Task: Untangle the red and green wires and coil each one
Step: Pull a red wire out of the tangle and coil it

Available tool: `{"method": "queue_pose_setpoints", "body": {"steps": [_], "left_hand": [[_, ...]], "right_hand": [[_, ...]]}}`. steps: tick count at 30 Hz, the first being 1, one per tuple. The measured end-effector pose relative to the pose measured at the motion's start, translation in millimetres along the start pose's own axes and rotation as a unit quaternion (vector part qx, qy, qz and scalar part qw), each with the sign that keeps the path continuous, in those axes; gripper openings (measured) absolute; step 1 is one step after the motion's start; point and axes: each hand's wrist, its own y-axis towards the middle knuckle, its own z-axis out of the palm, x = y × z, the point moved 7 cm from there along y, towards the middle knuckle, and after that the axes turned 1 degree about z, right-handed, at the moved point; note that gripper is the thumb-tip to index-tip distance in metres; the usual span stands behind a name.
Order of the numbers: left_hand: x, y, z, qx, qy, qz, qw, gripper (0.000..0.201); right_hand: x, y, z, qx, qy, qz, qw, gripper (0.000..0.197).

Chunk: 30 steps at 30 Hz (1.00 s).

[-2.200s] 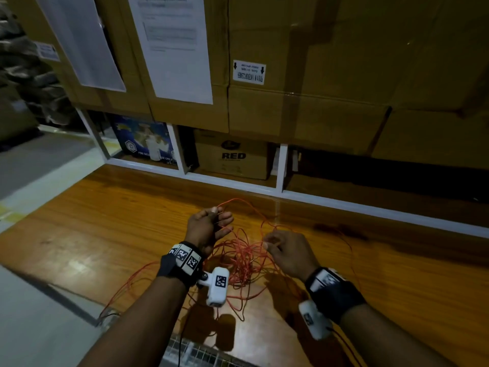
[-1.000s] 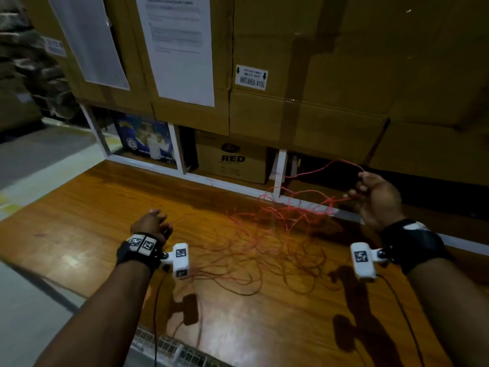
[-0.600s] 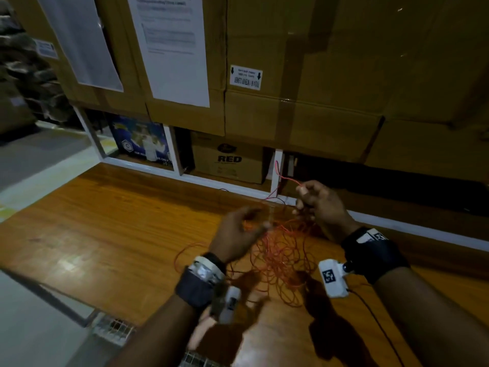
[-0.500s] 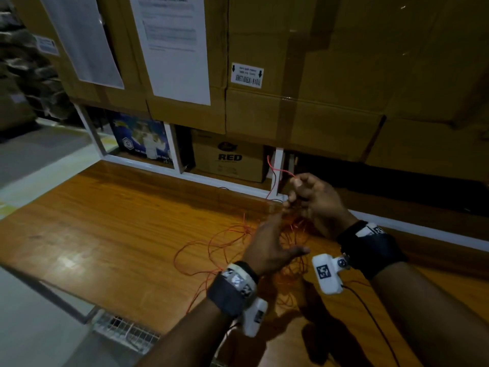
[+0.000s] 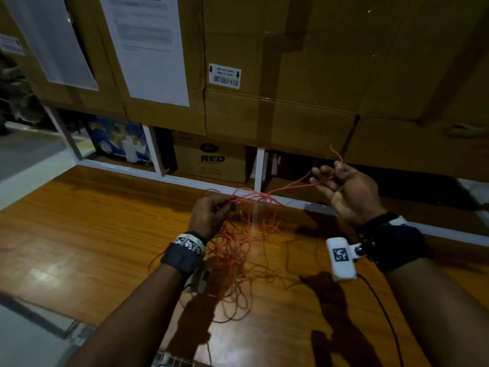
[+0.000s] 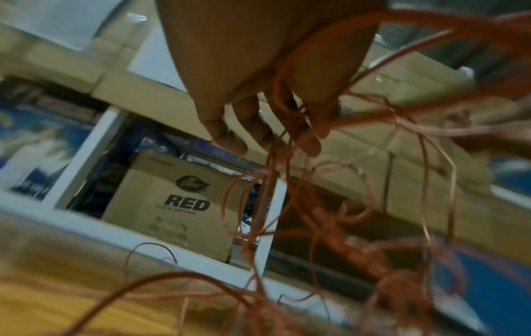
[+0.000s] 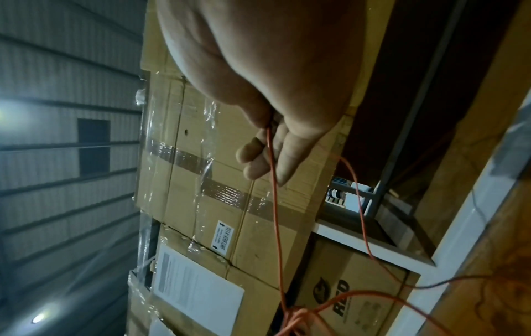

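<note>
A tangle of thin red wire (image 5: 238,250) hangs from my hands down onto the wooden table (image 5: 87,234). My left hand (image 5: 227,205) grips a bunch of its strands above the table; in the left wrist view the loops (image 6: 287,118) run through my curled fingers (image 6: 229,141). My right hand (image 5: 330,178) is raised to the right and pinches one red strand, whose short free end sticks up past the fingers. The right wrist view shows that strand (image 7: 274,200) leaving the pinch. A thin dark strand (image 5: 288,258) lies among the red; its colour is unclear.
Large cardboard boxes (image 5: 277,75) with taped paper sheets (image 5: 148,46) stand close behind the table. Under them a white-framed shelf (image 5: 259,168) holds a box marked RED (image 5: 211,162). The table's near edge and a wire grid (image 5: 180,361) lie below my arms.
My hands, close together half a second ago, have drawn apart: the right hand went right and up with its strand, the left stayed low, and a red strand now stretches between them.
</note>
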Motion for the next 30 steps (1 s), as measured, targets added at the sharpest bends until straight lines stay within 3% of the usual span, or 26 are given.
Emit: {"method": "queue_pose_setpoints", "body": {"steps": [4, 8, 15, 19, 24, 27, 30], "left_hand": [[5.1, 3.4, -16.3, -0.017, -0.088, -0.035, 0.995, 0.015], [-5.2, -3.2, -13.6, 0.021, -0.102, -0.018, 0.994, 0.019], [-12.0, -10.5, -5.6, 0.015, -0.136, -0.022, 0.990, 0.018], [-13.4, -14.4, -2.8, 0.027, -0.148, -0.037, 0.988, 0.016], [-5.1, -19.6, 7.1, 0.099, -0.153, -0.073, 0.980, 0.041], [-10.3, -20.9, 13.5, 0.133, -0.169, -0.086, 0.973, 0.035], [-16.0, -22.6, 17.4, 0.151, -0.186, -0.092, 0.967, 0.033]], "right_hand": [[-23.9, 0.5, -16.9, -0.032, -0.060, 0.007, 0.998, 0.012], [-51.8, -8.9, -18.7, 0.000, -0.179, 0.019, 0.984, 0.021], [-63.6, -24.5, 12.5, 0.085, -0.217, 0.011, 0.972, 0.041], [-73.1, -26.7, 23.0, 0.071, -0.260, 0.010, 0.963, 0.028], [-68.9, -18.6, 38.8, 0.073, -0.255, -0.002, 0.964, 0.023], [-72.9, -12.5, 51.0, 0.094, -0.375, -0.017, 0.922, 0.017], [-90.7, -5.4, 58.4, 0.136, -0.472, 0.007, 0.871, 0.024]]}}
